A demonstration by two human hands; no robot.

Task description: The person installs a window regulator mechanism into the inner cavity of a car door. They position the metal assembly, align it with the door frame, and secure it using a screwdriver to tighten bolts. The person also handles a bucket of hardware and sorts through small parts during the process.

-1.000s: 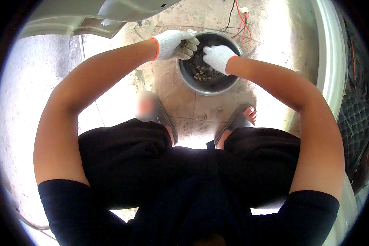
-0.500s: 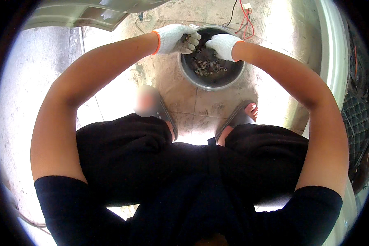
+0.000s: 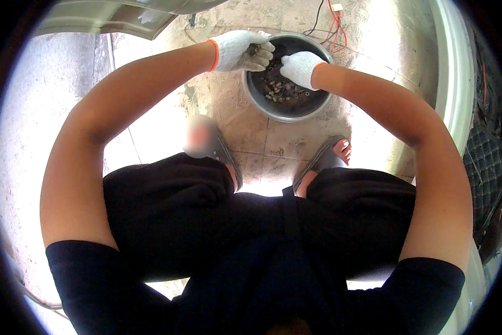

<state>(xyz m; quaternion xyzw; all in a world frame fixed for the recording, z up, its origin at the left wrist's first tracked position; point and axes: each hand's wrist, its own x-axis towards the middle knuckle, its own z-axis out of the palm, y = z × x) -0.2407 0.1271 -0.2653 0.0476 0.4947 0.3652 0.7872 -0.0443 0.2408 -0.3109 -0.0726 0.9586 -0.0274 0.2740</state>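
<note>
A round dark metal basin (image 3: 289, 119) stands on the floor ahead of my feet. Small light-coloured and dark hardware pieces (image 3: 280, 91), some ring-shaped like nuts, lie scattered in its bottom. At its left rim, my left hand (image 3: 241, 52), in a white knit glove with an orange cuff, is cupped palm up. Several small brassy hardware pieces (image 3: 256, 51) rest in that palm under curled fingers. Over the inside of the basin is my right hand (image 3: 302, 69), gloved alike, back up with fingers bent down and together. Whatever its fingertips hold is hidden.
Red and black cables (image 3: 335, 34) lie on the tiled floor behind the basin. A pale panel (image 3: 103, 19) juts in at the upper left. Along the right runs a light-coloured frame edge (image 3: 450, 72), with a dark quilted mat (image 3: 483, 167) beyond it. My sandalled feet (image 3: 323, 162) are near the basin.
My right hand has shifted slightly down and left over the basin, its fingers more bent. The left hand keeps its cupped hold with hardly any movement.
</note>
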